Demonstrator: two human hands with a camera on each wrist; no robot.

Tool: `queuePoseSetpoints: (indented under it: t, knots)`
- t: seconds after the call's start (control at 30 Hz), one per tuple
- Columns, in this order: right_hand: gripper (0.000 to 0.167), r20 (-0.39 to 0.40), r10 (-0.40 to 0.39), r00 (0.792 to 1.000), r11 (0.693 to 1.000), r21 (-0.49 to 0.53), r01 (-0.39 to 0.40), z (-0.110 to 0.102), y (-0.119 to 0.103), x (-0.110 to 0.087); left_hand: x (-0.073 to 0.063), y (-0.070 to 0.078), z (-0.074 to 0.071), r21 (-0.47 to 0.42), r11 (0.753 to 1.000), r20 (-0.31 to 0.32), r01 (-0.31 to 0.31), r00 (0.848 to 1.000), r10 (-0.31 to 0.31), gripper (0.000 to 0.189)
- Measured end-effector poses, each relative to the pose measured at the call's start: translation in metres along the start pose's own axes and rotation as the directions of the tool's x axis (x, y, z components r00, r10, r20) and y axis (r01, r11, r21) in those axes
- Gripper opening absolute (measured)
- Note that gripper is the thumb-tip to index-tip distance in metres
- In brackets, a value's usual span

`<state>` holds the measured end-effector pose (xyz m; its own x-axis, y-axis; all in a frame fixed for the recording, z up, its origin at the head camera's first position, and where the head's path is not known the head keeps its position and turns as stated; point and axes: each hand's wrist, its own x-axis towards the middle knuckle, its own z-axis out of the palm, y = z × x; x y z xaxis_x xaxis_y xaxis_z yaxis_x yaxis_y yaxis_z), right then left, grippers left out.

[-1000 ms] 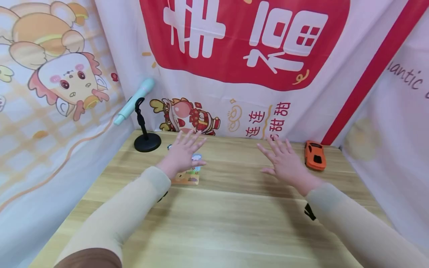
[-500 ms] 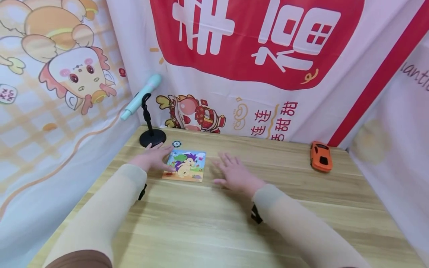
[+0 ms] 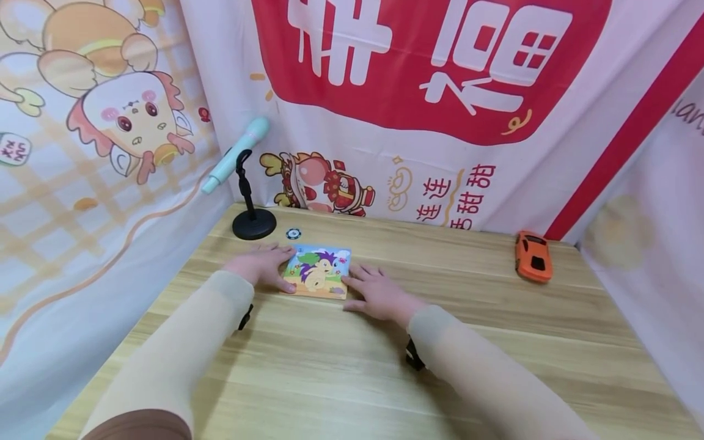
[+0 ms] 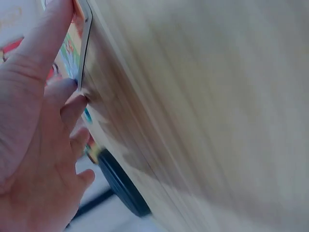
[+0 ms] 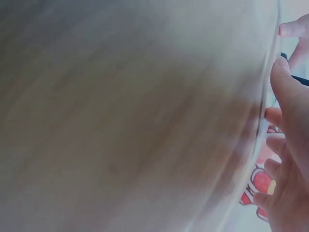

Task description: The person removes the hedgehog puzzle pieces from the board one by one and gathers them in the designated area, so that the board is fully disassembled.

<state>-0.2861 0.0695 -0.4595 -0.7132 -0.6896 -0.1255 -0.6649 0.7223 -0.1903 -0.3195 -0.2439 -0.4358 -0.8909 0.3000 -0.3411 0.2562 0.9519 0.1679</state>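
Half a second ago the right hand (image 3: 382, 296) was held off to the right of the hedgehog picture board (image 3: 318, 278); now its index finger has come in to the board's right edge, while the left hand (image 3: 263, 267) has its thumb on the lower-left corner, so the board, lying on the desk (image 3: 341, 379), is framed from both sides and seems ready for handling. The hands are apart from each other, their fingers mostly extended and touching the board's edges rather than wrapped round it. Only the head view gives the board's whole picture, plus the poker chip (image 3: 294, 233) just behind its upper-left corner, the microphone stand (image 3: 254, 225) beyond that to the left and the orange toy car (image 3: 533, 260) well to its right. The left wrist view adds the board's thin side and the thumb lying over its top; the right wrist view hides the board's printed face, so how firmly the right fingers press I cannot tell
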Motion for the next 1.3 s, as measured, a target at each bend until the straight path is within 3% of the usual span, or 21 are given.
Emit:
queuePoseSetpoints:
  t: [0.27,0.4,0.57,0.8,0.93,1.1,1.3]
  knots:
    - [0.076,-0.017,0.074,0.997,0.997,0.037,-0.074,-0.007,0.028,-0.033,0.018,0.056,0.000,0.084,0.996,0.025,-0.014,1.000,0.012,0.118]
    - [0.065,-0.097,0.099,0.990,0.994,0.045,-0.095,-0.009,0.042,-0.040,0.034,0.078,0.008,0.088,0.996,0.030,-0.001,1.000,-0.001,0.125]
    - [0.053,-0.175,0.158,0.972,0.986,0.077,-0.147,-0.018,0.054,-0.037,0.041,0.110,0.014,0.079,0.996,0.038,-0.037,0.999,0.035,0.130]
    - [0.055,-0.139,0.304,0.943,0.929,0.261,-0.261,-0.019,0.057,-0.016,0.039,0.151,0.016,0.157,0.982,0.043,-0.109,0.994,0.103,0.130]
    - [0.054,-0.122,0.338,0.933,0.895,0.348,-0.279,-0.012,0.056,0.001,0.040,0.158,0.017,0.158,0.982,0.055,-0.105,0.994,0.097,0.130]
    - [0.051,-0.110,0.366,0.924,0.869,0.397,-0.297,-0.007,0.059,0.014,0.045,0.157,0.019,0.101,0.991,0.069,-0.089,0.994,0.083,0.133]
    - [0.051,-0.074,0.397,0.915,0.829,0.456,-0.323,-0.006,0.064,0.020,0.051,0.150,0.014,0.094,0.993,0.070,-0.077,0.995,0.071,0.131]
